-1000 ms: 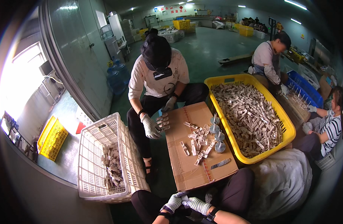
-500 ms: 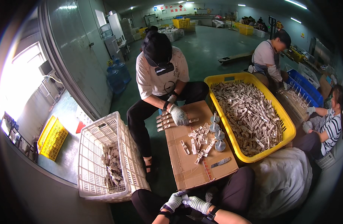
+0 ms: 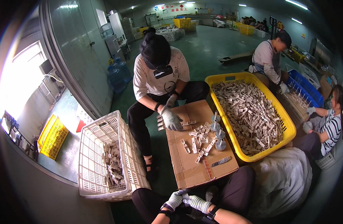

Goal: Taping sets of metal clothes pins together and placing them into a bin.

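Both my hands wear striped pale knit gloves and meet low in front of my lap, below the near edge of a cardboard box. My left hand has its fingers curled against the right one. My right hand is closed too, its fingertips touching the left. Anything between them is too small or hidden to make out. Lying on the box are a loose pile of pale clip-like pieces, a flat grey blade-like tool and several grey, cone-topped metal pieces.
A yellow crate full of similar pieces stands right of the box. At left is a white slatted crate with more pieces. Opposite me sits a co-worker, gloved hands at the box. Two other people sit at right; a white sack lies beside my leg.
The co-worker opposite has shifted a gloved hand left and nearer on the box. The small pale thing seen between my fingers earlier no longer shows clearly; my hands have barely moved.
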`<state>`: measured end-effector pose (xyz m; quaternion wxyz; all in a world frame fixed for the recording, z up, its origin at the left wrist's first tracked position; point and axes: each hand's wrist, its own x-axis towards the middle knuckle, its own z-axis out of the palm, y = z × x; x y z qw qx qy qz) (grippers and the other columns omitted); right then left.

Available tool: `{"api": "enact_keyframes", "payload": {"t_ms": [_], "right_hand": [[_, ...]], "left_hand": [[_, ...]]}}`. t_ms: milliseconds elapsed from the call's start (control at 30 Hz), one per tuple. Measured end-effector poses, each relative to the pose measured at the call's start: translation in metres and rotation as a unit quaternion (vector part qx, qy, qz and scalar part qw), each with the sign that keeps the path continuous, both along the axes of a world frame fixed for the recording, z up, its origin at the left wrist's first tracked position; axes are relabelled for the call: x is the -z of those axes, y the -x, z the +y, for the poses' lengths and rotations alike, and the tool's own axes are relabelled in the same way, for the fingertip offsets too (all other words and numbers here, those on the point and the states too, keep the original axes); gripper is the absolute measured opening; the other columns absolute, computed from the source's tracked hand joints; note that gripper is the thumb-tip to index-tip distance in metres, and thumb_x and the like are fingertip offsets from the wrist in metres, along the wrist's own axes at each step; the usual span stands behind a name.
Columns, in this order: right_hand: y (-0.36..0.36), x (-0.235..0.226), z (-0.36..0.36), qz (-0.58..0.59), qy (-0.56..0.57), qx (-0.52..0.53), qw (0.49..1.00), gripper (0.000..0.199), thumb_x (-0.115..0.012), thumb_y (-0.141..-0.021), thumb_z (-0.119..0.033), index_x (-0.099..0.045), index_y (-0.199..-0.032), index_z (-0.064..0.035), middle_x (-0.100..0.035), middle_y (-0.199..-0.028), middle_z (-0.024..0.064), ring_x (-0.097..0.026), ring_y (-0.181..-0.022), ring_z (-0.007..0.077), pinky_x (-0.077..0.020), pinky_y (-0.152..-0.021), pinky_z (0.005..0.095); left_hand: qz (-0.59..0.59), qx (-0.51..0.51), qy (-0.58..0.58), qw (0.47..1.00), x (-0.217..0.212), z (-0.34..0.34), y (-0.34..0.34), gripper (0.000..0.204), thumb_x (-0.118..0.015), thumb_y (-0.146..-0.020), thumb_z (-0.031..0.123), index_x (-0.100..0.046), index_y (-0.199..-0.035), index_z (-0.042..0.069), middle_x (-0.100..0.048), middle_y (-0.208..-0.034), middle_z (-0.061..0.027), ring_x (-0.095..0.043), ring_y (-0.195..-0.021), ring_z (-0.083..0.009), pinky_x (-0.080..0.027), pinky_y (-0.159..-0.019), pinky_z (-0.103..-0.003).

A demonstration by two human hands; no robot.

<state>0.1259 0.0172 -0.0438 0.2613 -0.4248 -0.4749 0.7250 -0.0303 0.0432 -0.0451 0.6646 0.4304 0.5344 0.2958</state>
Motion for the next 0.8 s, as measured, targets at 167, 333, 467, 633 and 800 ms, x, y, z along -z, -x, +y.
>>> {"api": "enact_keyframes", "payload": {"t_ms": [167, 333, 467, 633, 800], "right_hand": [[0.001, 0.0, -0.001, 0.007, 0.022, 0.007, 1.0, 0.019, -0.056, -0.094, -0.019, -0.065, -0.105, -0.0061, -0.062, -0.082, -0.002, -0.053, -0.074, 0.0109, -0.0459, -0.072, 0.0271], [0.0, -0.008, 0.001, -0.011, 0.017, -0.002, 1.0, 0.019, -0.056, -0.094, -0.018, -0.065, -0.106, -0.006, -0.063, -0.085, -0.0023, -0.054, -0.076, 0.0109, -0.0464, -0.073, 0.0274], [0.001, -0.019, 0.0, 0.005, 0.022, 0.008, 1.0, 0.019, -0.056, -0.094, -0.017, -0.065, -0.107, -0.0061, -0.064, -0.086, -0.0026, -0.055, -0.077, 0.0108, -0.0466, -0.073, 0.0275], [0.001, -0.003, 0.0, 0.001, 0.007, 0.006, 1.0, 0.019, -0.056, -0.094, -0.017, -0.065, -0.107, -0.0064, -0.064, -0.086, -0.0025, -0.054, -0.076, 0.0104, -0.0466, -0.073, 0.0274], [0.002, -0.009, 0.0, -0.006, 0.008, 0.0, 1.0, 0.019, -0.057, -0.094, -0.017, -0.065, -0.107, -0.0066, -0.063, -0.085, -0.0025, -0.054, -0.075, 0.0103, -0.0465, -0.073, 0.0272]], "left_hand": [[-0.022, -0.004, 0.018, 1.0, -0.003, 0.0, 0.002, 0.033, -0.06, -0.086, -0.007, -0.068, -0.114, 0.009, -0.066, -0.094, 0.0009, -0.06, -0.084, -0.0113, -0.052, -0.079, -0.026], [-0.018, -0.004, 0.027, 0.999, -0.008, 0.0, 0.001, 0.033, -0.06, -0.086, -0.006, -0.068, -0.115, 0.008, -0.066, -0.094, 0.0011, -0.06, -0.083, -0.0107, -0.052, -0.077, -0.026], [-0.021, -0.009, 0.024, 0.999, -0.003, -0.001, 0.002, 0.033, -0.06, -0.086, -0.006, -0.067, -0.115, 0.009, -0.066, -0.093, 0.0014, -0.06, -0.082, -0.0104, -0.052, -0.076, -0.026], [0.003, 0.001, 0.004, 1.0, 0.002, 0.0, 0.001, 0.033, -0.059, -0.087, -0.006, -0.067, -0.115, 0.008, -0.066, -0.094, 0.0016, -0.06, -0.082, -0.0105, -0.052, -0.076, -0.026], [-0.031, -0.009, 0.016, 0.999, 0.003, -0.002, 0.005, 0.034, -0.059, -0.086, -0.007, -0.068, -0.115, 0.009, -0.066, -0.094, 0.0019, -0.06, -0.083, -0.0103, -0.052, -0.076, -0.026]]}}
